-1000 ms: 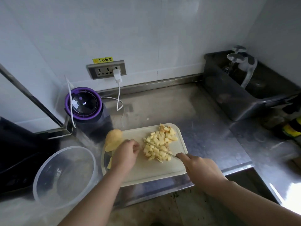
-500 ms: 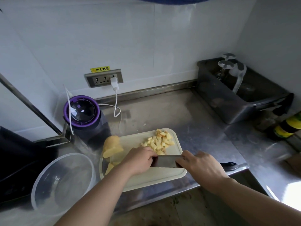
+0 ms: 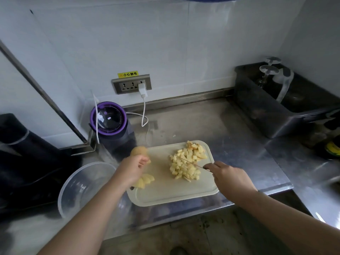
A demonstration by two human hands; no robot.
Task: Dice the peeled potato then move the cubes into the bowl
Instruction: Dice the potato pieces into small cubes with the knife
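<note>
Dicing on the board, with the knife in the cube pile.

The right grip was clenched round the handle of the knife, forefinger laid along the spine; the blade showed edge-on as a thin line running into the heap of potato cubes on the right half of the white cutting board. The left grip hung curled at the board's left edge, fingers against the uncut potato piece; whether it truly held that piece could not be told. A few potato slices lay just below that grip, partly under the wrist. The clear bowl stood on the steel table just left of the board, with no cubes in it. A purple-rimmed blender stood behind the board, and a dark tub sat well apart on the right.
</note>
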